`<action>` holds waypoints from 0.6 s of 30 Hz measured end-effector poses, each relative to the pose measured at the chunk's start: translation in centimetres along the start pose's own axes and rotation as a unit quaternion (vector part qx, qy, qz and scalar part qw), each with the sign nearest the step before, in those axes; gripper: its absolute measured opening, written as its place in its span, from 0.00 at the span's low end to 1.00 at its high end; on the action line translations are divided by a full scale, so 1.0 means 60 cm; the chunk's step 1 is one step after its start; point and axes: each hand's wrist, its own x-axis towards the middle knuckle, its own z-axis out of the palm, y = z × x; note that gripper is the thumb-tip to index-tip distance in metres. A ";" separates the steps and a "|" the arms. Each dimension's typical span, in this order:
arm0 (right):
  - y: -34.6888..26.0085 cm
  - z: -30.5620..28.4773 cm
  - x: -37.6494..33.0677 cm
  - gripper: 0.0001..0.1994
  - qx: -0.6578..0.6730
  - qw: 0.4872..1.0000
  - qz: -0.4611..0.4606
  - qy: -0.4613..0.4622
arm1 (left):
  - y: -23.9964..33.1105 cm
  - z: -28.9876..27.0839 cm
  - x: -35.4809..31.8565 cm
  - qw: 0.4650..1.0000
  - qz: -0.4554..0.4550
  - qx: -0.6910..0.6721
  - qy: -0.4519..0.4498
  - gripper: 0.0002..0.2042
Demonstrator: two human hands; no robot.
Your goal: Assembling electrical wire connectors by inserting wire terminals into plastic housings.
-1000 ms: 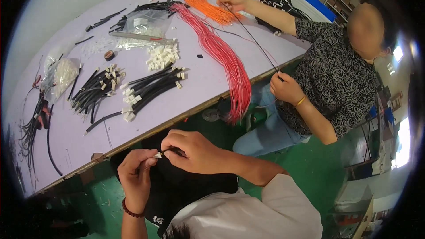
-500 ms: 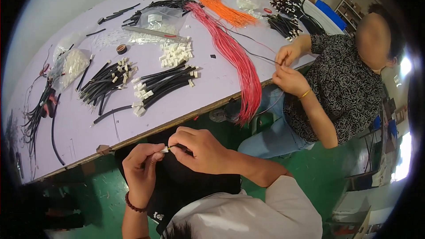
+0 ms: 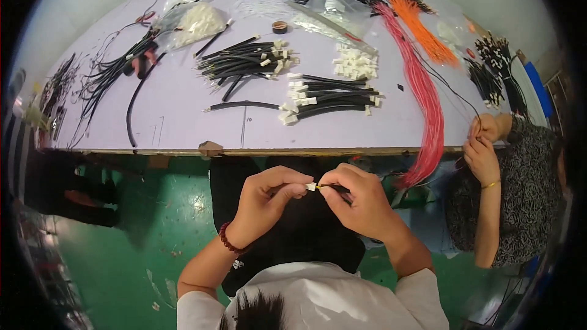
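Between finger and thumb, my left hand (image 3: 269,198) pinches a small white plastic connector (image 3: 311,187) above my lap, in front of the table's near edge. My right hand (image 3: 361,198) is closed on a short black cable (image 3: 336,189), whose thin yellow wire end meets the connector. Much of the cable is hidden by my fingers. On the table beyond lie a bundle of black cables with white connectors (image 3: 333,99), another bundle of black cables (image 3: 235,61) and a pile of loose white connectors (image 3: 356,62).
A co-worker's hands (image 3: 483,146) hold a dark wire at the right. Long pink wires (image 3: 422,91) hang over the table (image 3: 189,128) edge beside orange wires (image 3: 422,30). Red-handled pliers (image 3: 142,62), a bag of white parts (image 3: 199,24) and a tape roll (image 3: 279,27) lie farther left.
My view has turned right and levelled, so the table and the co-worker sit differently in it. Both hands still hold the connector and cable together.
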 end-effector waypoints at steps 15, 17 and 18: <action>0.022 -0.070 0.166 0.07 -0.083 0.987 0.009 -0.134 | -0.006 -0.051 0.053 0.978 -0.069 -0.188 0.068 0.10; 0.042 -0.085 0.224 0.08 -0.093 0.987 0.039 -0.124 | -0.009 -0.058 0.066 0.973 -0.074 -0.209 0.069 0.09; 0.059 -0.087 0.255 0.08 -0.110 0.987 0.041 -0.105 | -0.011 -0.061 0.073 0.967 -0.081 -0.230 0.070 0.09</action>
